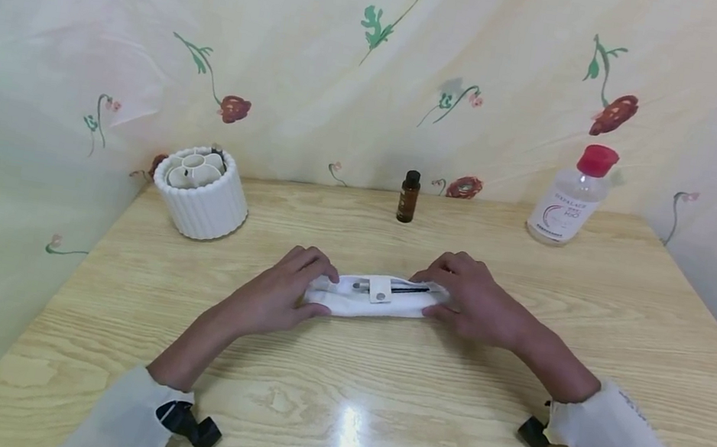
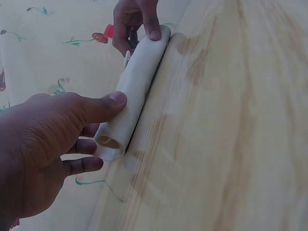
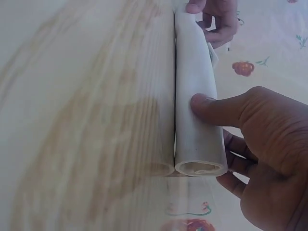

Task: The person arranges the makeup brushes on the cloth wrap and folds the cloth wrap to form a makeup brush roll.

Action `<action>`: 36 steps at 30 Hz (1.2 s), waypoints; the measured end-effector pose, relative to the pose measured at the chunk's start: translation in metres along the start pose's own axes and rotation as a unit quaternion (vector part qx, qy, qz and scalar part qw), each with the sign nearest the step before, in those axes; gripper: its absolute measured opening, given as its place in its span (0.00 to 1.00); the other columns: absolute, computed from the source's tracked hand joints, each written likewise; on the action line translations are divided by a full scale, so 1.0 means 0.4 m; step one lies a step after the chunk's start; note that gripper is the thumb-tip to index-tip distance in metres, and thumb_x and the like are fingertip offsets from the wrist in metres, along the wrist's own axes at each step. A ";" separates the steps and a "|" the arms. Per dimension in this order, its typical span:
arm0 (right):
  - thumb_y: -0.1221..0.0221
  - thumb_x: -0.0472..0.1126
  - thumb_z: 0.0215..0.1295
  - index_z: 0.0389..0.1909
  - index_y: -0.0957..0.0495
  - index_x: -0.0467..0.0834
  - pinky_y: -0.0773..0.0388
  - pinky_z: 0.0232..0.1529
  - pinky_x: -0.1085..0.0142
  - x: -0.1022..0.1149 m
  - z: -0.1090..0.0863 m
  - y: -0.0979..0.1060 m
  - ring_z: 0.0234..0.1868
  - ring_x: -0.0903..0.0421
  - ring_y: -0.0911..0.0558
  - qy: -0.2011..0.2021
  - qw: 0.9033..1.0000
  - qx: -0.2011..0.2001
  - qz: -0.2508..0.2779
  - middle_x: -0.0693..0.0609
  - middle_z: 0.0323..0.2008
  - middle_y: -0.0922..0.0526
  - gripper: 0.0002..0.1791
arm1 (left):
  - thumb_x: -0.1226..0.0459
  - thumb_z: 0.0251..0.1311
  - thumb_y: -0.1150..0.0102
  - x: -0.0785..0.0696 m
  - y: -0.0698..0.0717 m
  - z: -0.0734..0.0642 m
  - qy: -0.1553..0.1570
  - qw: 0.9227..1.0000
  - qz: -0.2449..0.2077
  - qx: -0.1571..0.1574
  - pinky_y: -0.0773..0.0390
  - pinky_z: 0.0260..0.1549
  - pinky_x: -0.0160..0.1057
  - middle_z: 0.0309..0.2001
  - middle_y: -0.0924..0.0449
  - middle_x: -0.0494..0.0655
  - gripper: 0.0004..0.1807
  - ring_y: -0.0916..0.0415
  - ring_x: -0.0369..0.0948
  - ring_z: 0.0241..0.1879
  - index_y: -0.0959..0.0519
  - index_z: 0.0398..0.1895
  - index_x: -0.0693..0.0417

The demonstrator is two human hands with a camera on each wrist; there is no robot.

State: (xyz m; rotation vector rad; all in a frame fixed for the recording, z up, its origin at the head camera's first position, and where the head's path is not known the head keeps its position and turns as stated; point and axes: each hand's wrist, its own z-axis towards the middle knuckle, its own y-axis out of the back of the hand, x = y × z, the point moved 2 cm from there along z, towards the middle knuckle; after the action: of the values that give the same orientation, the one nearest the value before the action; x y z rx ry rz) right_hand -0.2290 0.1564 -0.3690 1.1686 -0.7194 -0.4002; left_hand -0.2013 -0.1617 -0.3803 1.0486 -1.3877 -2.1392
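A white rolled-up pouch (image 1: 353,306) lies crosswise on the wooden table, with a short snap tab (image 1: 380,289) at its middle. Under the tab runs a thin dark stick with a greyish end (image 1: 361,286); its exact kind is unclear. My left hand (image 1: 281,293) grips the left end, thumb on the near side and fingers on the far side. At the other end my right hand (image 1: 475,299) holds the pouch the same way. Both wrist views show the roll's open hollow end, with layers curled inside the white roll (image 3: 197,96) in the right one.
A white ribbed round holder (image 1: 204,204) with inner compartments stands at the back left. At the back middle is a small brown bottle (image 1: 408,198) with a black cap. A clear bottle (image 1: 565,208) with a red lid stands back right, before a flowered cloth (image 1: 317,32).
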 end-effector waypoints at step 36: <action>0.29 0.37 0.60 0.47 0.13 0.49 0.26 0.44 0.64 -0.040 -0.055 0.008 0.47 0.61 0.26 0.057 0.996 -0.064 0.032 0.59 0.44 0.19 0.14 | 0.55 0.69 0.39 0.036 -0.033 -0.008 0.035 0.993 -0.115 0.019 0.27 0.36 0.35 0.53 0.30 0.37 0.05 0.34 0.36 0.39 0.19 0.43 0.42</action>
State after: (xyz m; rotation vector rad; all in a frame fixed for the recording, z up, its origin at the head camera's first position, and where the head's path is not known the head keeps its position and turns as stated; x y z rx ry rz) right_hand -0.2254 0.1829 -0.3756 1.0374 -0.6206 -0.3186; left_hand -0.2071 -0.1674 -0.3985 1.3427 -1.3361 -2.2176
